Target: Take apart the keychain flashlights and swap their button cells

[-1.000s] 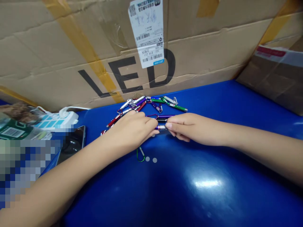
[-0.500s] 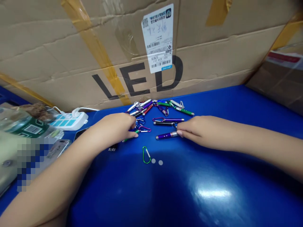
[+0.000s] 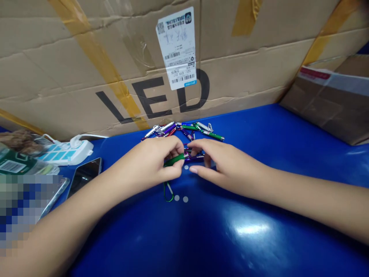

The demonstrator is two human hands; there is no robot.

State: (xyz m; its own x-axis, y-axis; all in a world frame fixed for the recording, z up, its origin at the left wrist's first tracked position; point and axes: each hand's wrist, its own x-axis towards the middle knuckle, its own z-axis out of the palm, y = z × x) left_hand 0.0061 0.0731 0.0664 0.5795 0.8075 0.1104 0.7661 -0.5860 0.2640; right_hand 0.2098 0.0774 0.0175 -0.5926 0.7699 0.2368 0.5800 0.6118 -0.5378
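Note:
Near the middle, my left hand (image 3: 161, 157) pinches a green pen-shaped tube (image 3: 174, 159) lying level between thumb and fingers. Just right of its tip is my right hand (image 3: 215, 159), thumb and fingers apart, with nothing seen in its grasp. Purple and dark tubes (image 3: 197, 158) lie behind and between the hands, partly hidden. A green carabiner (image 3: 168, 192) rests on the blue table, beside two small pale discs (image 3: 181, 199). Another pale disc (image 3: 186, 167) is between my hands. Beyond my hands lies a pile of coloured metal tubes (image 3: 173, 128) with clips.
A large cardboard box (image 3: 242, 73) marked LED stands along the back of the blue table (image 3: 201, 238). Another box (image 3: 331, 100) is at right. At left are a white power strip (image 3: 72, 152), a dark phone (image 3: 85, 175) and a plastic bottle (image 3: 17, 163).
My left hand has brought the green tube up and right. My right hand has let go of the purple tube, opened and moved left. The view has shifted; a third disc shows between my hands.

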